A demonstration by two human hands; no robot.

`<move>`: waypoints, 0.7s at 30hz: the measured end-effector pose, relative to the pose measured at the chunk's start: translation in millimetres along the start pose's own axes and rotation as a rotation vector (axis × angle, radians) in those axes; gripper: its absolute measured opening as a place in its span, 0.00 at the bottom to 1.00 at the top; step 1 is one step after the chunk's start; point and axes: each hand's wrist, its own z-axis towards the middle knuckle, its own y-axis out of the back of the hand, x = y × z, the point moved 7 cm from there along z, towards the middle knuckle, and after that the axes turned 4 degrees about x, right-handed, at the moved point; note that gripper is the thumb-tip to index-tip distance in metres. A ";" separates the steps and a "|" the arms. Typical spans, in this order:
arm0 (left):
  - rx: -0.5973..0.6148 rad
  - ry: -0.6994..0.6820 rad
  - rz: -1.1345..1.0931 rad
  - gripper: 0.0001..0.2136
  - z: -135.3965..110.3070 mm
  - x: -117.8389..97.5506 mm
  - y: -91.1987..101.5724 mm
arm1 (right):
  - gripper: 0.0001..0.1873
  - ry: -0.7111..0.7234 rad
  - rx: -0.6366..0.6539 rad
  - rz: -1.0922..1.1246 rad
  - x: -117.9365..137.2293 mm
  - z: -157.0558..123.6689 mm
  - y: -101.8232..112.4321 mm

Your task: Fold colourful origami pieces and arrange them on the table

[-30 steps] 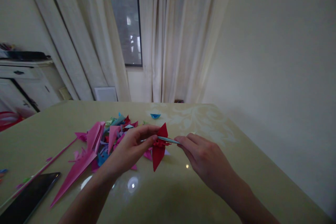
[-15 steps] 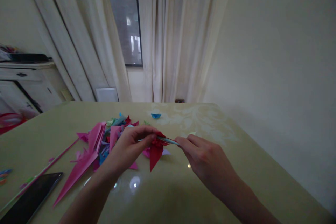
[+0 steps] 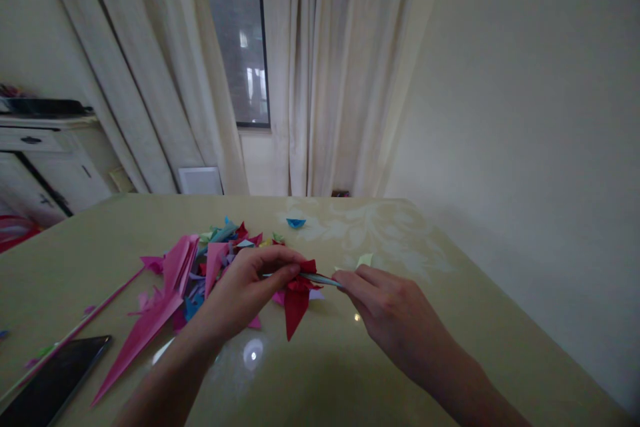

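Use a light touch: support the red folded paper (image 3: 297, 310) close to the pale strip (image 3: 323, 278), and turn or draw the strip only gently, so as not to crush the thin folds. Gripped by the left hand (image 3: 250, 283), with fingers closed over paper and strip together, leaving the lower red point to hang just below. Pinched at the strip's other end by the right hand (image 3: 385, 303), with fingers closed, showing no gap. Note, left of the left fingers, the heap of coloured paper (image 3: 215, 263) on the bench (image 3: 300, 380). Find, just past the right fingers, a pale green scrap (image 3: 366, 259); beyond both hands' fingers, a small blue piece (image 3: 296, 223).
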 end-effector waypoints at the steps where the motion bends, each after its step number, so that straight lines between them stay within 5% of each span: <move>1: 0.000 0.000 0.015 0.08 -0.1 0.7 -0.4 | 0.15 -0.003 0.001 -0.003 -0.3 0.1 -0.7; 12: 0.054 0.113 -0.086 0.10 0.5 19.6 1.9 | 0.13 0.011 0.017 0.039 -4.8 5.0 -4.4; 21: 0.069 0.093 -0.147 0.11 -5.2 13.3 11.2 | 0.11 0.012 -0.025 0.190 -1.9 6.2 3.4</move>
